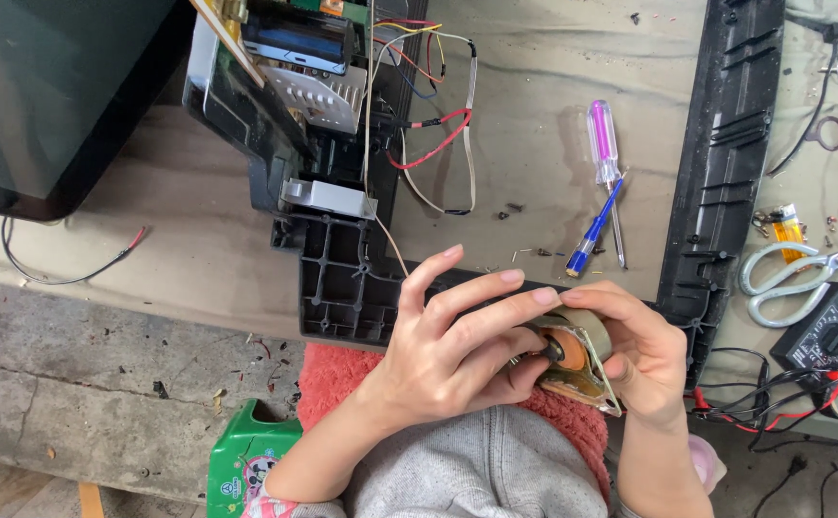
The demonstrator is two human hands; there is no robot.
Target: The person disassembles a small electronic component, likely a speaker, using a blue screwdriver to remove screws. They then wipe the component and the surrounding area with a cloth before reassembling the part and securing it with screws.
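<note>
I hold a small electronic part (577, 357) between both hands: a round grey and orange coil piece on a greenish circuit board. My left hand (457, 345) wraps its left side, thumb and fingers pressing on the orange centre. From the right, my right hand (644, 350) grips the board's edge. Both hands hover over my lap, just in front of a black plastic frame (347, 288).
An opened black device (284, 86) with coloured wires (433, 125) lies ahead. A dark screen (45, 86) is at the far left. A purple-handled screwdriver (606, 153), a blue pen-like tool (591, 235), scissors (793, 273), a multimeter (826, 331) and a long black panel (726, 144) lie right.
</note>
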